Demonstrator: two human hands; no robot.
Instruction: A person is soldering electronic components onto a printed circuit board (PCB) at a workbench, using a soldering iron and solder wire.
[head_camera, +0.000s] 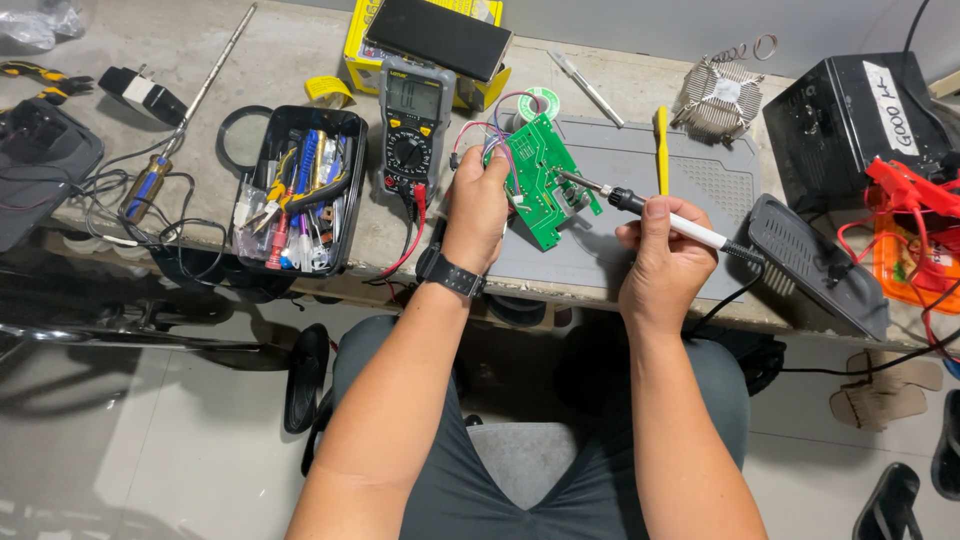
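The left hand (476, 205), with a black watch at its wrist, sits just above the middle of the frame; its fingers are clamped on the left edge of a green rectangular printed circuit board (541, 178), which is held tilted above a grey rubbery work mat (640, 200); thin purple and red wires loop from the board's upper left corner. The right hand (662, 262), right of centre, is closed around the white handle of a slim soldering iron with a black collar (650, 212); the iron slants up and to the left, and its metal tip touches, or all but touches, the board's right half; its black cord runs off to the right.

Left of the board stands a dark grey digital multimeter with yellow trim (410, 125), its red and black leads hanging over the bench edge; farther left lies a black rectangular plastic tray crammed with small hand tools (300, 190); beside it a round magnifying lens (243, 135). A yellow plastic pry stick (661, 150) lies upright on the mat, near the iron; a small spool of solder (541, 102) lies above the board; a finned aluminium heat sink (719, 97) rests in the upper right; a black metal box (855, 125) stands at the far right, red clip leads beside it.
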